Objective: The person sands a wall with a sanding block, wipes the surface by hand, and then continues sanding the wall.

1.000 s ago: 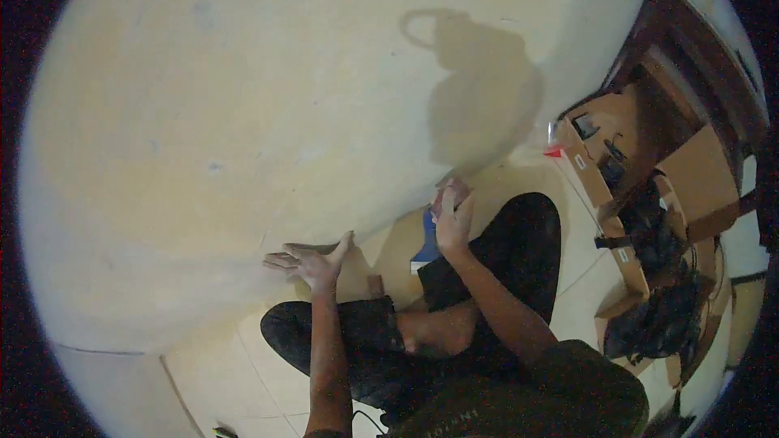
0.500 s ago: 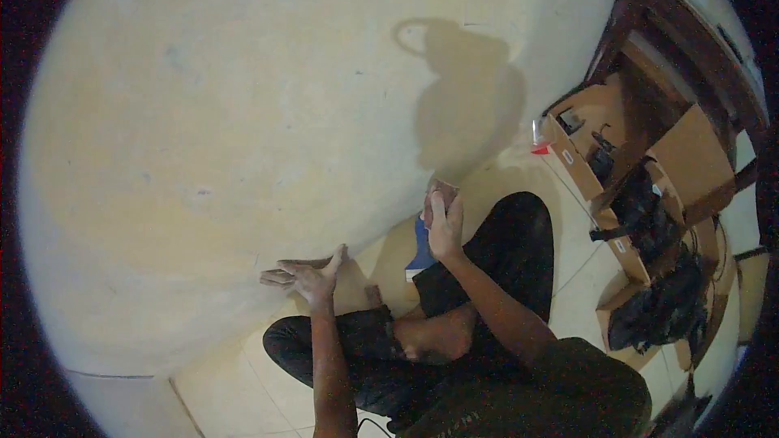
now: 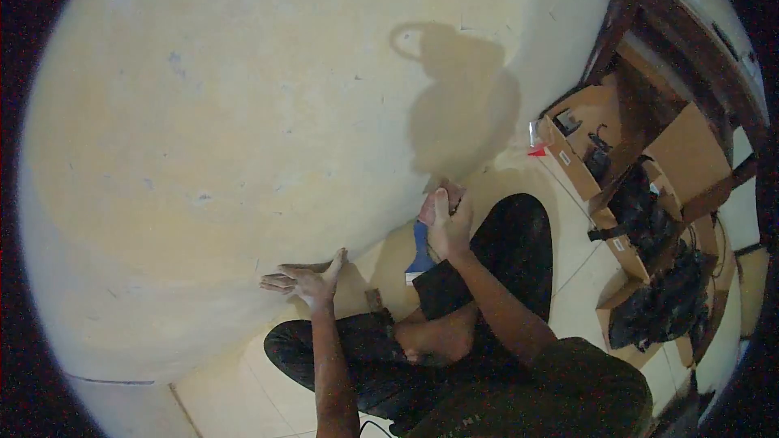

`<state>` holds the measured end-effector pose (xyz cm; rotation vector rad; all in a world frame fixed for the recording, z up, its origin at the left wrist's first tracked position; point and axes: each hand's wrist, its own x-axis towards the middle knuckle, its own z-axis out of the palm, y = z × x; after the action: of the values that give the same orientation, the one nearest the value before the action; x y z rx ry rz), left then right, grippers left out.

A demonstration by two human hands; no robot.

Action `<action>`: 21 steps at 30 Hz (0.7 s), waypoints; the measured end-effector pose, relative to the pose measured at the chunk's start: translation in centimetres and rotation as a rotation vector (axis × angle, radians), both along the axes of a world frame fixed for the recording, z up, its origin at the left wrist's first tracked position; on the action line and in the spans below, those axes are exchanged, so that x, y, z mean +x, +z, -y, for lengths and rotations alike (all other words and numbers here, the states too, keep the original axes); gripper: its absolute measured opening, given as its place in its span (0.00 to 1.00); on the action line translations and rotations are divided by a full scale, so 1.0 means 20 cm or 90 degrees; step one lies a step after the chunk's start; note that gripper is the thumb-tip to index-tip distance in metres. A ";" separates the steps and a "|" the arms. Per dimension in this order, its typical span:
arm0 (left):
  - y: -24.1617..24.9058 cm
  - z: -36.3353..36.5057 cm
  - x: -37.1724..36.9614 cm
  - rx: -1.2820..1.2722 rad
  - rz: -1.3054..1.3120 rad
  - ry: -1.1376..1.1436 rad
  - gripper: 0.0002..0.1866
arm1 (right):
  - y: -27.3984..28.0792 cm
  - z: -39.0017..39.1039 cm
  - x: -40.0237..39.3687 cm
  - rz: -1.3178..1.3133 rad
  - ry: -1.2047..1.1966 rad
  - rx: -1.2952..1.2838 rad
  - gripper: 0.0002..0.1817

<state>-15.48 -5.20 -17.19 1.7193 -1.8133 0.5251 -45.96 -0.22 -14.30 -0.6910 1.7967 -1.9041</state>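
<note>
My left hand (image 3: 312, 280) is open, fingers spread, at the foot of the pale yellow wall (image 3: 243, 154). Its skin looks dusty. My right hand (image 3: 450, 223) is closed on a reddish-brown sanding piece (image 3: 434, 204), close to the wall's lower edge. Beside and just below that hand lies a blue-handled brush (image 3: 420, 251) on the floor. A small brown piece (image 3: 374, 299) rests on the floor between my hands, near my crossed legs.
Cardboard boxes (image 3: 578, 166) holding black bags and cables stand on the right. A clear and red item (image 3: 536, 148) is beside them. A dark wooden frame (image 3: 629, 16) rises at the upper right. My folded knees (image 3: 519, 235) are under my arms.
The right hand has shifted slightly and tilted the brown piece, and more of the blue handle shows. My left hand is nearly unmoved.
</note>
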 end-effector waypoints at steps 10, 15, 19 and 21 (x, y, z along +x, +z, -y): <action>-0.02 0.01 0.00 -0.018 0.005 -0.010 0.88 | 0.04 0.05 -0.12 0.063 -0.065 0.034 0.25; -0.01 0.02 -0.01 -0.026 0.017 -0.009 0.88 | 0.06 0.10 -0.12 0.057 -0.091 0.031 0.26; 0.01 0.02 -0.02 -0.035 0.050 -0.007 0.88 | 0.05 0.24 -0.15 0.032 -0.143 -0.073 0.23; -0.02 0.03 0.00 -0.021 0.035 0.008 0.88 | 0.12 0.29 -0.19 0.001 -0.129 -0.095 0.20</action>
<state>-15.51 -5.79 -17.60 1.7100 -1.8231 0.6091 -49.82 -6.11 -11.98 -0.5743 1.7954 -2.1879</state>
